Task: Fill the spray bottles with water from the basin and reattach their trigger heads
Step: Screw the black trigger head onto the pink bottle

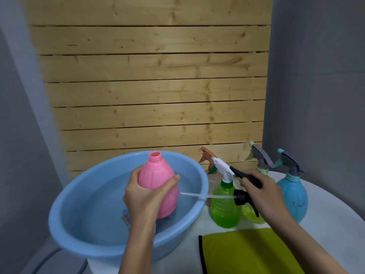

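My left hand grips a pink spray bottle with no head, upright over the water in the blue basin. The bottle's threaded neck is open at the top. To the right, my right hand holds a black trigger head sideways, and its clear dip tube reaches left across the basin rim. A green bottle with a white trigger head stands just left of that hand. A yellow bottle is partly hidden behind my right hand. A teal bottle with a grey head stands farther right.
An olive-green cloth lies on the white round table in front of the bottles. A clear bottle with an orange trigger head stands behind the basin's right rim. A wooden slat panel backs the table.
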A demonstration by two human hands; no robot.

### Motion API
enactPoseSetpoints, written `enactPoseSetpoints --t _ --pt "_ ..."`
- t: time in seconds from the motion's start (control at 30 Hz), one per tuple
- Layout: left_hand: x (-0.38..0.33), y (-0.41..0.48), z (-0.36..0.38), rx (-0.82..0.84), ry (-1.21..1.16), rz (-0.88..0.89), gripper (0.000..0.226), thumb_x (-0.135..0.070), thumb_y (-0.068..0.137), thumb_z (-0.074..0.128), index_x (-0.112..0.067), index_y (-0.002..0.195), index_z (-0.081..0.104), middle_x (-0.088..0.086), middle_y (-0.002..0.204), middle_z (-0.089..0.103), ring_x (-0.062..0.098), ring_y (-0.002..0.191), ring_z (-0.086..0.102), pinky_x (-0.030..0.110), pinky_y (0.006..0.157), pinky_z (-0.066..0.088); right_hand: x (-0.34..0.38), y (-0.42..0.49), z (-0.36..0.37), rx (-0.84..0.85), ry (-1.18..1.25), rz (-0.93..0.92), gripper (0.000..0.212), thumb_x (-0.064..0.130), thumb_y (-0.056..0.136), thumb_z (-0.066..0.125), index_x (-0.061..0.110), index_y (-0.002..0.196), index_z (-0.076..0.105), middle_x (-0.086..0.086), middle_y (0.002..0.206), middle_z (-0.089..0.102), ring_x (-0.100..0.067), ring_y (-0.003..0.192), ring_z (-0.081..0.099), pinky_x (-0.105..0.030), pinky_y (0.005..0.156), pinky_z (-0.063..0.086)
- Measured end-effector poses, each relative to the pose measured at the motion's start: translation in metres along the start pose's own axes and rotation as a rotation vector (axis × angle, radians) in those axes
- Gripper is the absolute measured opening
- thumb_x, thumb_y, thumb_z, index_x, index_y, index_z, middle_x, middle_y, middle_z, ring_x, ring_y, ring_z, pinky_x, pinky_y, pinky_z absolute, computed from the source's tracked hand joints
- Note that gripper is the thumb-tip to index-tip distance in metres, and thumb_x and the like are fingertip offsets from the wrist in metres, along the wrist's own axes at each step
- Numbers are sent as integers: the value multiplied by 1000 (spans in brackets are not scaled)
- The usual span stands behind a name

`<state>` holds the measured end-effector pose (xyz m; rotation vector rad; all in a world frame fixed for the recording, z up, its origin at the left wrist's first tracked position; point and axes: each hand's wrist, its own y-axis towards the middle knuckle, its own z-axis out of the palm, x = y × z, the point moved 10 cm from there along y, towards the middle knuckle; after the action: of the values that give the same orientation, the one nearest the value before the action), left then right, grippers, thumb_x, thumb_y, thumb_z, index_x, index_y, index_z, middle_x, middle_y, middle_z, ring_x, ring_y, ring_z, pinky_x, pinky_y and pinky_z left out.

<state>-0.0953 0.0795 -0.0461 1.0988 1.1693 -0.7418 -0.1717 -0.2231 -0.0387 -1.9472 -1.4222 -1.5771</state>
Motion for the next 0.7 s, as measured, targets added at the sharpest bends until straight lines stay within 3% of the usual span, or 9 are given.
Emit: enactPoseSetpoints --t 0.1,0.2,0.4,0.53,0.7 --pt "-1 2 -4 -2 13 5 67 -33 45 94 -35 101 55 -19 90 56 22 88 57 37 79 53 3 1 3 4 125 17 22 11 89 58 29 94 71 2 69 66 -13 53 58 -24 45 42" --pt "-1 8 -12 -9 22 9 67 -32 46 94 -35 100 55 -18 90 56 22 86 57 35 76 50 7 2 16 26 315 68 25 5 90 60 25 102 67 -15 77 64 -15 37 47 -23 34 37" --pt "-2 25 -33 -35 61 24 67 -29 45 94 -33 100 57 -10 94 60 23 86 58 35 76 51 13 10 53 47 532 199 18 10 89 65 20 102 57 -21 95 64 -15 39 50 -25 35 39" --pt "0 33 -45 -47 85 25 68 -29 43 94 -32 101 57 -7 96 62 23 86 58 32 72 47 18 20 71 26 579 242 25 12 89 63 31 103 54 -19 109 62 -20 63 56 -27 46 38" --pt "1 36 -51 -39 68 26 65 -30 41 95 -36 92 55 -19 90 57 14 78 57 28 68 42 47 30 81 63 646 204 34 3 89 52 27 113 46 -19 87 61 -24 60 46 -25 38 30"
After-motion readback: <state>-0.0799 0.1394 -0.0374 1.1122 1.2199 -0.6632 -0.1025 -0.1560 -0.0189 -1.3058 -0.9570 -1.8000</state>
